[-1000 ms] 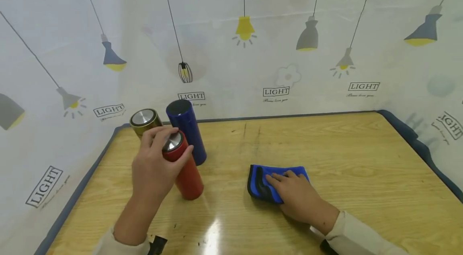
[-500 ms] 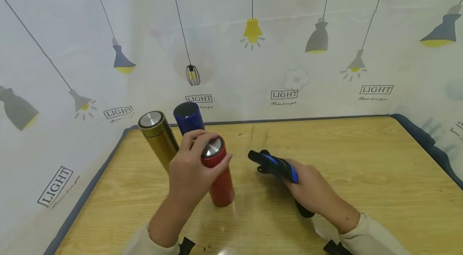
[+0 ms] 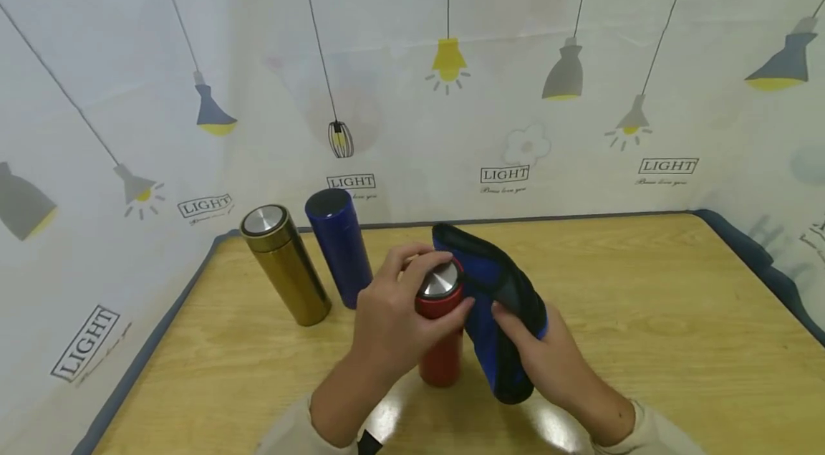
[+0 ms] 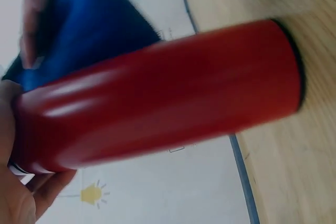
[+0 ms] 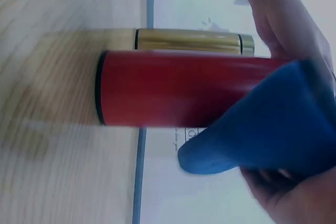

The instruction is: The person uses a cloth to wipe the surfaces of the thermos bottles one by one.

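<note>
My left hand (image 3: 396,312) grips a red thermos bottle (image 3: 441,365) round its upper end, fingers curled about the silver-topped lid. The bottle stands nearly upright, close over the wooden table. In my right hand (image 3: 557,362) is a folded blue cloth with black edging (image 3: 482,340), the thumb pressing on its near face. The cloth lies right at the bottle's right side and overlaps it in the right wrist view. From the left wrist, the long red body (image 4: 168,98) shows with the blue cloth (image 4: 84,30) behind it.
A gold thermos bottle (image 3: 290,276) and a dark blue one (image 3: 341,247) stand upright on the left of the wooden table (image 3: 644,312). A white curtain printed with lamps (image 3: 399,104) hangs behind the table's far edge.
My left hand has carried the red bottle to the right, away from the other two bottles. My right hand has picked the blue cloth up off the table and brought it beside the bottle.
</note>
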Action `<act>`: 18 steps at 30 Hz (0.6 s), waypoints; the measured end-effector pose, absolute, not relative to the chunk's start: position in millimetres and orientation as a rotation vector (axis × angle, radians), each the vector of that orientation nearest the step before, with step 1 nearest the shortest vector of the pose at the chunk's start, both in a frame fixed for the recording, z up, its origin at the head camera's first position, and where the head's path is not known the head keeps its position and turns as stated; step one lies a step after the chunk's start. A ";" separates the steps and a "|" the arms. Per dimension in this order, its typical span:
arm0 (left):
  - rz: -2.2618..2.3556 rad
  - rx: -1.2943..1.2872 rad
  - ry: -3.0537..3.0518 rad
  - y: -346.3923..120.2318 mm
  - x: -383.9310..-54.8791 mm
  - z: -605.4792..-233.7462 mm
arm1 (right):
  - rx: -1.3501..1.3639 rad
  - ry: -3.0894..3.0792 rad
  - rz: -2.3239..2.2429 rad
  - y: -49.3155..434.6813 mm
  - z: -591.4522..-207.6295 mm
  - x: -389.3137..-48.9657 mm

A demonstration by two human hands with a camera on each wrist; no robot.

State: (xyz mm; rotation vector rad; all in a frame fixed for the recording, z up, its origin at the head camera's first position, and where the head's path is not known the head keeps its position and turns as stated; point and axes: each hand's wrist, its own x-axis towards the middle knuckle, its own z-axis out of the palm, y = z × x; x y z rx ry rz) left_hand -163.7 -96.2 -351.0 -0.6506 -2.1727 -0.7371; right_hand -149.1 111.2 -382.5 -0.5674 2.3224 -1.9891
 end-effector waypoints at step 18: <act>-0.719 -0.772 -1.997 -96.8 -172.6 -365.3 | -0.960 2.206 -2.000 100.4 -399.9 -140.2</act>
